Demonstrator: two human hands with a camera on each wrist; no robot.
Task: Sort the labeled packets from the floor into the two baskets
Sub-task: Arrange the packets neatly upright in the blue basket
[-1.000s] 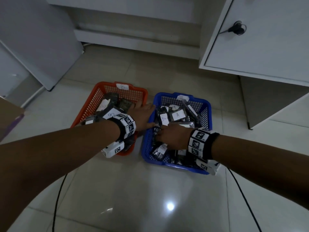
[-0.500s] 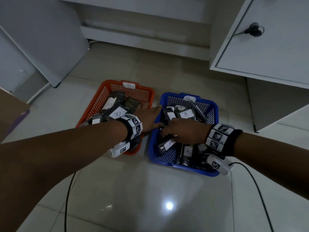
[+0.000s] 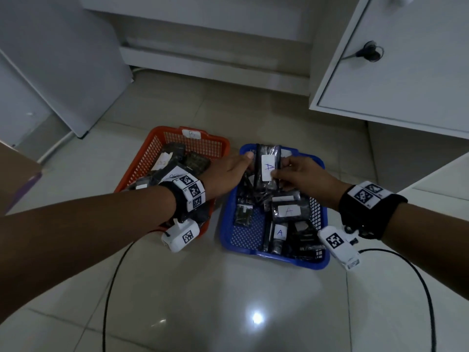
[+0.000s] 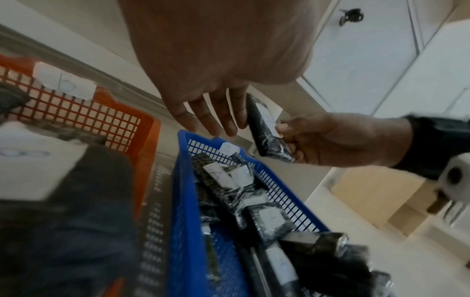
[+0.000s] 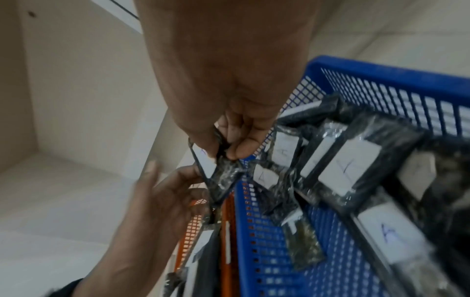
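Note:
My right hand pinches a dark packet with a white label marked A and holds it upright above the far end of the blue basket. In the right wrist view its thumb and fingers grip the packet near the top. My left hand is beside the packet's left edge with straight fingers and holds nothing. The blue basket holds several A packets. The orange basket, tagged B, lies to its left with several packets.
Both baskets sit side by side on a glossy tiled floor. A white cabinet with a dark knob overhangs at the right. A white panel leans at the left. Black cables trail from both wrists.
My right hand has lifted an A packet up out of the blue basket. My left hand has moved from the baskets' shared edge up beside that packet.

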